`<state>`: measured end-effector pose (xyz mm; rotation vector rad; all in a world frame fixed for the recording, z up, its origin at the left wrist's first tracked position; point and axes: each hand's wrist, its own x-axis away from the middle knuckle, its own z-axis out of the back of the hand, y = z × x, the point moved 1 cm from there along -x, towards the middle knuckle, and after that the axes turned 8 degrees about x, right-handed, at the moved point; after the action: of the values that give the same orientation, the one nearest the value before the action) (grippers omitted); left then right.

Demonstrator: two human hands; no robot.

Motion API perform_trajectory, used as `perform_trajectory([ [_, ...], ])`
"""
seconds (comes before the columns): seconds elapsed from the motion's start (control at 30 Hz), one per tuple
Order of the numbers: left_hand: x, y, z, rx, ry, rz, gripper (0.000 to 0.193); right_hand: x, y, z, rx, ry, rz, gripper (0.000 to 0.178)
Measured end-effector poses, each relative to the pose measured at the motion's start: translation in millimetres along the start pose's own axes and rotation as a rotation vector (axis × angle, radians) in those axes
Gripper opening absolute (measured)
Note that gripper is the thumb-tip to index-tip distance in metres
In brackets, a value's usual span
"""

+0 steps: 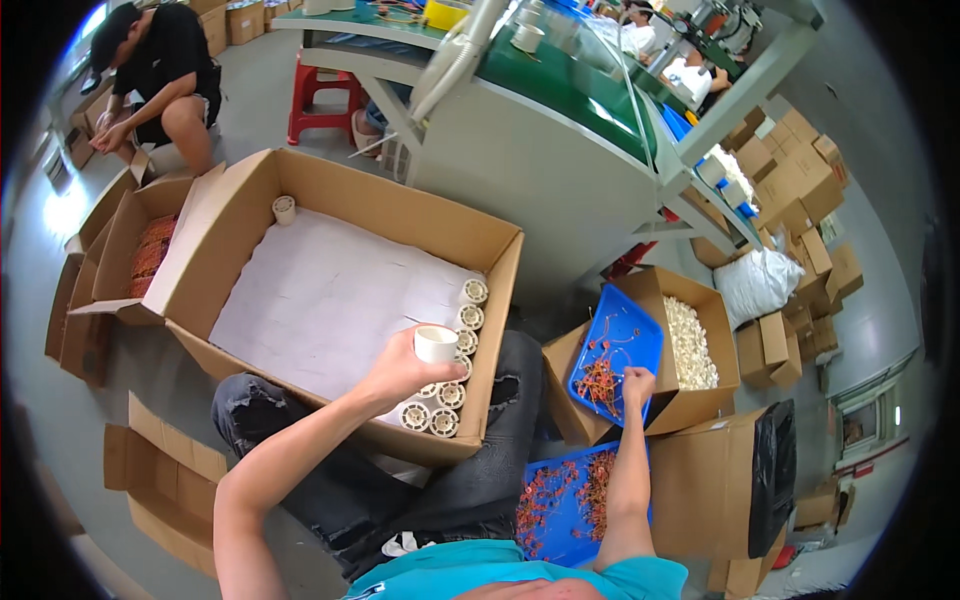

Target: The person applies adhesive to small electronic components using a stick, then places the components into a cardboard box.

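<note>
My left hand (403,368) is wrapped round a white plastic cup-shaped part (436,346), its round opening upward, above a large open carton (505,285). Below and beside that hand, several white ribbed round parts (444,421) stand along the carton's right wall and near corner. Another such part (284,210) stands alone in the far left corner. My right hand (638,386) is closed at the right side of a tilted blue tray (640,330); what its fingers hold is hidden. Small red-and-orange wired pieces (598,385) lie in that tray.
A second blue tray (535,465) with more wired pieces lies near my right side. Behind the tilted tray, a carton (722,398) holds many small white pieces (688,345). A green-topped workbench (570,105) stands ahead. A person (165,80) crouches at far left.
</note>
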<state>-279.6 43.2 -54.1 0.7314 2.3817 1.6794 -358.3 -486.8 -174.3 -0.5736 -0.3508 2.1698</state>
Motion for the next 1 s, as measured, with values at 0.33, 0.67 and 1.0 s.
perform_trajectory([
  [0.33,2.3,-5.3,-6.5,-0.26,-0.193,-0.286,0.047,85.0,-157.1,96.9,-0.424,-0.073,0.366,0.019],
  [0.67,10.1,1.7,-7.6,-0.239,-0.513,-0.073,0.046,218.9,-276.9,93.4,-0.921,-0.769,0.468,0.018],
  [1.0,13.7,15.0,-2.3,-0.305,-0.55,-0.043,0.041,209.3,-243.2,84.3,-0.892,-0.715,0.443,0.024],
])
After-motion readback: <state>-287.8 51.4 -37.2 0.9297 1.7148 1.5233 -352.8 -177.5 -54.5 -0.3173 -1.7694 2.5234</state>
